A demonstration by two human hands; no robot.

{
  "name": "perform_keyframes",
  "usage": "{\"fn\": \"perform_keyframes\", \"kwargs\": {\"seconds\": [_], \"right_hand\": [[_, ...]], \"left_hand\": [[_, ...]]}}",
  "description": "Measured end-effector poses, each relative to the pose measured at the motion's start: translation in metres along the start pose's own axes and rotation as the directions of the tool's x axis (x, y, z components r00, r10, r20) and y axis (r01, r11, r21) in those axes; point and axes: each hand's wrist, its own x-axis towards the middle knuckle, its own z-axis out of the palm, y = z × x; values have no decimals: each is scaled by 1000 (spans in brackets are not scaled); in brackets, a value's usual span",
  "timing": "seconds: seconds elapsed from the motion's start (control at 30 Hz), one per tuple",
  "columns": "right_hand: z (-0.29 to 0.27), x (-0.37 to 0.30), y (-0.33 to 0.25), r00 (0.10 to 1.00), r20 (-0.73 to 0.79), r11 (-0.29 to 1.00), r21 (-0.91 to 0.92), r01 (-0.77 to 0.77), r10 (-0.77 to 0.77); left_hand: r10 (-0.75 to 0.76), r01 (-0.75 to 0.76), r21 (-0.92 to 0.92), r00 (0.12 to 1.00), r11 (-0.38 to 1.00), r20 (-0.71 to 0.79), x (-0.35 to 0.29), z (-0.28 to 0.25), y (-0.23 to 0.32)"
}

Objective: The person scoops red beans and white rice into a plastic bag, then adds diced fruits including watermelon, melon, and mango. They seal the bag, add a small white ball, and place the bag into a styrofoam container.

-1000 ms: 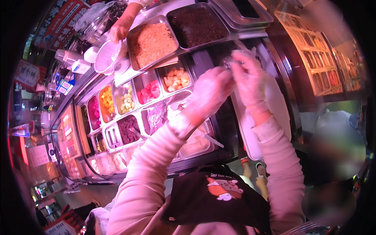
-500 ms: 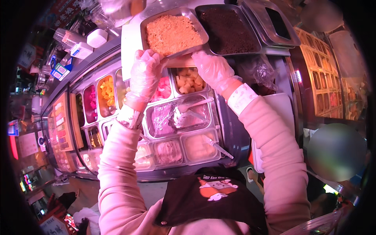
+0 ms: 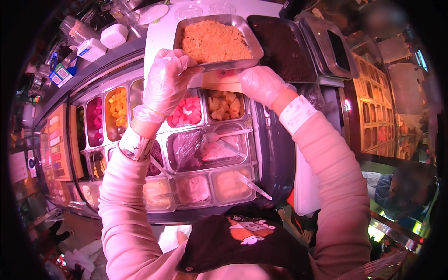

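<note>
A shallow metal tray [image 3: 259, 52] of orange-brown crumbs [image 3: 215, 41] is at the far middle, its near side between my hands. Both hands wear clear plastic gloves. My left hand [image 3: 168, 79] is closed at the tray's near left corner. Closed too, my right hand [image 3: 263, 85] is at the near right corner, its fingertips partly hidden. Under the tray's near edge, a pale orange-beige flat piece [image 3: 221, 81] shows between the hands; I cannot tell what it is. Closer to me sit diced pale fruit [image 3: 225, 105] and pink cubes [image 3: 186, 111] in metal pans.
Beside the crumbs is a tray of dark crumbs [image 3: 282, 49], with a metal-edged container [image 3: 326, 42] at its right. Pans of yellow cubes [image 3: 116, 107] and pale pastes [image 3: 191, 190] fill the counter. White bottles [image 3: 92, 50] are at the far left.
The view has shifted and turned slightly. The crumb tray looks bigger and overlaps the dark tray's left side. My hands remain closed at its near side, a little farther apart.
</note>
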Motion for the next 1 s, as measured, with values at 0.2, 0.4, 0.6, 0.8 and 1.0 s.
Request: {"fn": "perform_keyframes", "kwargs": {"seconds": [0.2, 0.4, 0.6, 0.8, 1.0], "right_hand": [[-28, -26, -21, 980, -159, 942, -331, 61, -119], [-63, -123, -21, 811, -558, 981, -164, 103, -178], [-126, -136, 63, 691, -707, 913, -367, -176, -151], [-128, -131, 193, 800, -267, 665, -449, -597, 537], [-119, -162, 180, 631, -345, 647, -85, -758, 695]], "left_hand": [[-44, 42, -42, 998, 998, -38, 1, -6, -5], [-10, 10, 1, 998, 1000, 59, -32, 12, -4], [3, -15, 112, 995, 994, 104, -67, 35, -5], [-68, 63, 248, 998, 967, 15, -64, 37, 113], [-132, 128, 42, 985, 991, 108, -112, 34, 210]]}}
